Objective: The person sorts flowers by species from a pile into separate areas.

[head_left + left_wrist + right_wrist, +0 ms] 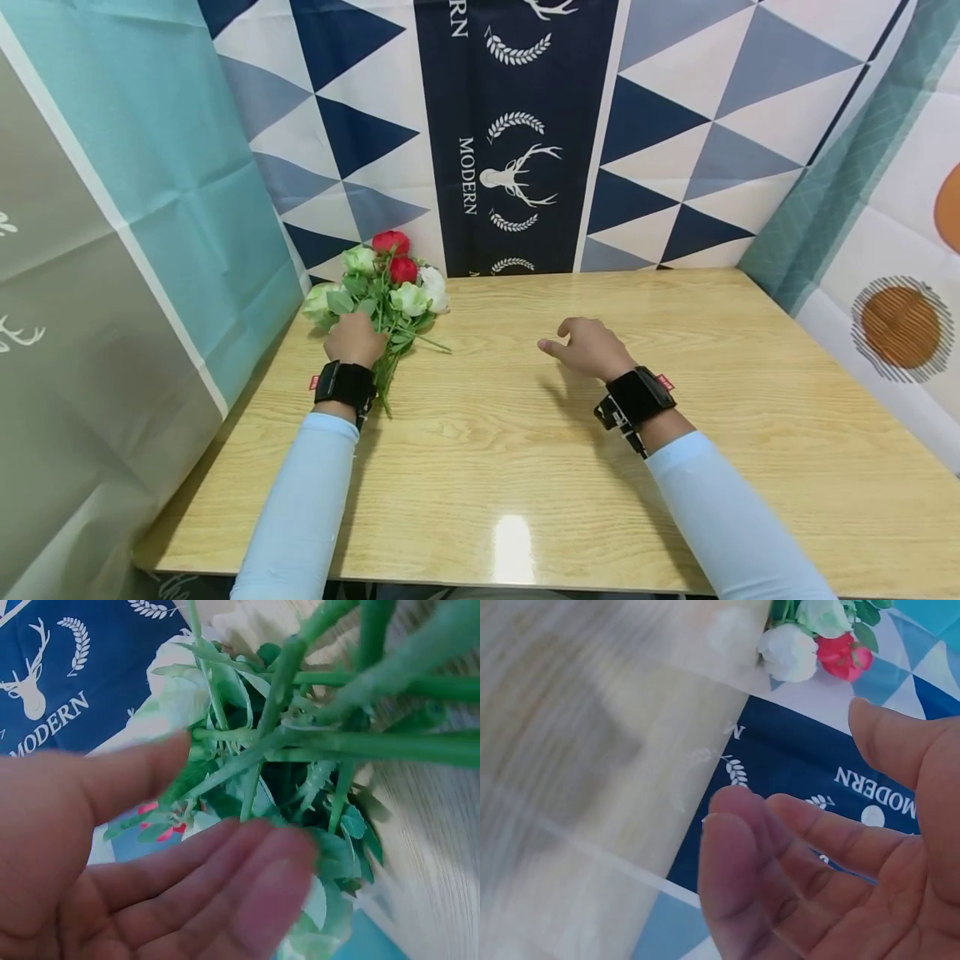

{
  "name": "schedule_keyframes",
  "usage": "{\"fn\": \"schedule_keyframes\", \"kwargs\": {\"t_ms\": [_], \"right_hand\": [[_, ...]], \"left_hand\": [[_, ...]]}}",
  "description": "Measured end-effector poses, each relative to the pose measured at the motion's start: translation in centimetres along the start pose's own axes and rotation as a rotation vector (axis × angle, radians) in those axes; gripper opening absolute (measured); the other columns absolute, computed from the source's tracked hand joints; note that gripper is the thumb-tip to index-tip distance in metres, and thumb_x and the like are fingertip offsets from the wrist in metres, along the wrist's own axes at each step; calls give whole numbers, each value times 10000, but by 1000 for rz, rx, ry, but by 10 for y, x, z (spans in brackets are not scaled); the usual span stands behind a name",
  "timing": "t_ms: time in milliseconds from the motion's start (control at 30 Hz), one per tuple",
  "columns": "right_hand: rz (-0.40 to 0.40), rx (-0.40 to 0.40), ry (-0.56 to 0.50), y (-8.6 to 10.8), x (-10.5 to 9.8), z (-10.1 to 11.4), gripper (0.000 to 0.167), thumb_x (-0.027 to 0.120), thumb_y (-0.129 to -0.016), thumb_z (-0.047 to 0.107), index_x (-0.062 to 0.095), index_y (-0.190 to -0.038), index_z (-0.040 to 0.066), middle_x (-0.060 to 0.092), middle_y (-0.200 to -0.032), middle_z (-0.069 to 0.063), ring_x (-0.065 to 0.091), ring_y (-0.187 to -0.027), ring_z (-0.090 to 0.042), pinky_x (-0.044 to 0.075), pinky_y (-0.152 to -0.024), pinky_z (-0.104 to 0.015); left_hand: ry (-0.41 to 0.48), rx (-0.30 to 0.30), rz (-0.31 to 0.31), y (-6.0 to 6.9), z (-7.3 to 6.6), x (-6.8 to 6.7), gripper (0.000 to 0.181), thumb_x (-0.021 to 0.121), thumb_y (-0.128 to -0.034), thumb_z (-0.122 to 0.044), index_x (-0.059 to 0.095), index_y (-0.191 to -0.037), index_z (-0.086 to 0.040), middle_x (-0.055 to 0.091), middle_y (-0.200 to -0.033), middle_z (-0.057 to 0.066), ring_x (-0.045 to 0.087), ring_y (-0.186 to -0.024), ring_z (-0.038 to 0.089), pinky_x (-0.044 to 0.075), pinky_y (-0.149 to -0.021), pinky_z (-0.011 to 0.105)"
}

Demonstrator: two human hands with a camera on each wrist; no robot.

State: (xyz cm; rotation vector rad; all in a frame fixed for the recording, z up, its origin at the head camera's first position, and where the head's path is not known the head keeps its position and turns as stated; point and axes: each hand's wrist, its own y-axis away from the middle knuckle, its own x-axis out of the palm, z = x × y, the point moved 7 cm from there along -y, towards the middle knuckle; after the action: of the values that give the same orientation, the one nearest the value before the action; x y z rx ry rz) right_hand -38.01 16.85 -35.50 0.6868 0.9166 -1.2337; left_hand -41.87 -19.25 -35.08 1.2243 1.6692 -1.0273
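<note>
A bunch of artificial flowers (363,287) lies at the back left of the table, with red, white and pale green blooms at the far end. Its green stems (337,746) point toward the near edge. My left hand (354,340) is at the stems, thumb and fingers spread apart beside them in the left wrist view; whether a fingertip touches a stem I cannot tell. Above the table to the right, my right hand (592,348) holds nothing, its fingers loosely bent and the thumb apart. The right wrist view shows the white bloom (787,654) and red bloom (844,657) beyond that hand.
The light wood table (480,433) has a patterned cloth (517,133) hanging behind it. More cloth hangs along the left side (187,208) and the right side (862,250). Each wrist wears a black band with a camera.
</note>
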Motion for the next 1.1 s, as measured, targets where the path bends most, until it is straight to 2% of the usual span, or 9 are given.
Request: {"fn": "schedule_keyframes", "kwargs": {"t_ms": [100,200,333,467,600,667,800,967,1100], "right_hand": [[-39,-31,10,-6,-5,3,608,573,-1048,436,579,-1342,-96,709,-1067,-219,691,-940,-322,550,-814,-509],[-72,-73,18,-14,-7,7,594,568,-1051,435,593,-1328,-90,718,-1003,-186,689,-871,-283,553,-788,-493],[-128,-132,11,-23,-8,14,557,576,-1052,424,621,-1302,-71,710,-943,-153,659,-775,-241,543,-729,-453],[-200,-221,-13,-32,-11,22,515,574,-1056,417,642,-1278,-43,696,-924,-136,637,-746,-234,527,-701,-430],[-272,-303,-59,-36,-14,26,486,564,-1062,409,648,-1260,-27,685,-922,-129,641,-776,-245,522,-710,-430],[-305,-327,-77,-35,-18,26,473,562,-1064,405,652,-1252,-19,681,-927,-125,643,-796,-251,523,-723,-430],[-331,-351,-96,-30,-24,23,454,558,-1069,388,655,-1249,-18,687,-945,-128,645,-816,-259,526,-738,-439],[-349,-348,-101,-26,-33,18,459,544,-1074,399,653,-1252,-10,696,-930,-120,651,-802,-247,535,-734,-441],[-362,-359,-110,-26,-40,19,469,537,-1073,415,654,-1251,-2,698,-925,-110,657,-800,-241,541,-727,-438]], "left_hand": [[19,-8,-74,-8,-4,-4,280,675,-1003,-264,734,-1018,9,708,-945,246,684,-790,415,552,-652,534],[21,-33,-109,-16,-6,-4,302,668,-1011,-267,739,-1077,19,718,-987,252,693,-811,412,571,-677,542],[38,-64,-116,-26,-6,-2,288,683,-1001,-274,748,-1022,6,722,-983,241,694,-817,404,574,-691,532],[76,-76,-102,-33,-5,3,275,700,-988,-273,743,-944,-5,718,-941,230,690,-789,391,564,-671,508],[129,-63,-90,-34,-5,9,249,709,-983,-237,728,-910,0,707,-921,232,690,-804,406,565,-675,508],[156,-61,-93,-32,-5,11,248,707,-984,-220,698,-843,-16,691,-876,213,684,-811,411,560,-674,504],[200,-72,-113,-29,-4,12,346,708,-980,-184,568,-679,-86,577,-696,128,658,-764,396,513,-623,467],[202,-87,-162,-29,-2,5,444,728,-965,-195,460,-615,-138,453,-585,50,615,-652,337,416,-557,410],[210,-108,-167,-31,-2,-6,399,734,-960,-219,521,-635,-127,541,-618,73,616,-623,310,412,-531,395]]}}
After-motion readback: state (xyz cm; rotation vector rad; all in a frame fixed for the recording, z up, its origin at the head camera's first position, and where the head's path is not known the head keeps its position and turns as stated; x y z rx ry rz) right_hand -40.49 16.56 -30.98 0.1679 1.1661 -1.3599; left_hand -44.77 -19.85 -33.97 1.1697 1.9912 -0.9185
